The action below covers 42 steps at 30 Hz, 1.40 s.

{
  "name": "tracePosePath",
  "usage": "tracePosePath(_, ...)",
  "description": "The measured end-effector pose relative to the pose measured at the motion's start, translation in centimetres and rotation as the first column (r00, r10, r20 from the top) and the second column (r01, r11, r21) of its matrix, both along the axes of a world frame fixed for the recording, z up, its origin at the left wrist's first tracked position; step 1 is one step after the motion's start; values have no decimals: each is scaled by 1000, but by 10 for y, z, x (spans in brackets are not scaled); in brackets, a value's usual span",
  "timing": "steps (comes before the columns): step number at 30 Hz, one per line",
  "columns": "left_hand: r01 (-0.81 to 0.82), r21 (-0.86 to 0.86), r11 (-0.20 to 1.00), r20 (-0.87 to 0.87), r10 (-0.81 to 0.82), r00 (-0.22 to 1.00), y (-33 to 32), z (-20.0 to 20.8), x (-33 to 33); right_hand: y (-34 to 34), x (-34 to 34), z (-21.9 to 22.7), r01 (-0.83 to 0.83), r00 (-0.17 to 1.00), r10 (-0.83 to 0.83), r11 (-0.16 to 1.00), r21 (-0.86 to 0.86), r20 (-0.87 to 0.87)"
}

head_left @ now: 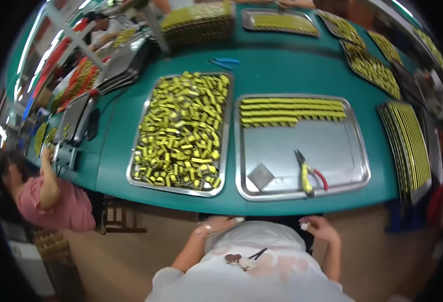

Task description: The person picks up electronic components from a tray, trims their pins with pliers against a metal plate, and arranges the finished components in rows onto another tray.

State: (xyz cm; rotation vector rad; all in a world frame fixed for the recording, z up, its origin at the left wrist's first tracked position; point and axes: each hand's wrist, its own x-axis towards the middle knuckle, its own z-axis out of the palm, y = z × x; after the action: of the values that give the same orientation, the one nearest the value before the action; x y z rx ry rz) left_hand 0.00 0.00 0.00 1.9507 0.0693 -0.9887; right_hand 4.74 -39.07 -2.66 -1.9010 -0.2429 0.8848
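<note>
Both my hands are low at my lap, just off the table's front edge. My left hand (220, 224) lies flat against my shirt, fingers stretched to the right, with a white cover on one fingertip. My right hand (322, 229) is held loosely with fingers apart, a small white wrap at a fingertip. Nearest them is a metal tray (282, 143) holding rows of yellow-and-black parts (292, 108), a square metal plate (260, 177) and pliers (307, 173) with one yellow and one red handle. Left of it, another tray (137, 173) is heaped with loose yellow-and-black parts (181, 128).
Blue-handled pliers (225, 63) lie farther back on the green table (277, 65). Stacked filled trays stand at the right (407, 151) and back (197, 22). A person in pink (60, 201) works at the left beside a small metal device (65, 155).
</note>
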Motion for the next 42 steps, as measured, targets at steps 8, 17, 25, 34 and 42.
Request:
tracePosePath(8,259,-624,737,504,126,855,34,99,-6,37,28,152,100,942,-236,874,475,237)
tracePosePath(17,-14,224,975,965,-219,146,-45,100,42,84,63,145,70,471,6,997,-44,882)
tracePosePath(25,-178,244,953,970,-238,51,-48,88,54,80,72,124,29,295,259,960,-279,920)
tracePosePath(34,-201,266,943,963,-254,88,-43,100,64,91,79,124,1,324,206,976,-218,923)
tracePosePath(42,-266,315,911,941,-264,209,-48,94,82,98,101,124,16,326,208,974,-226,922)
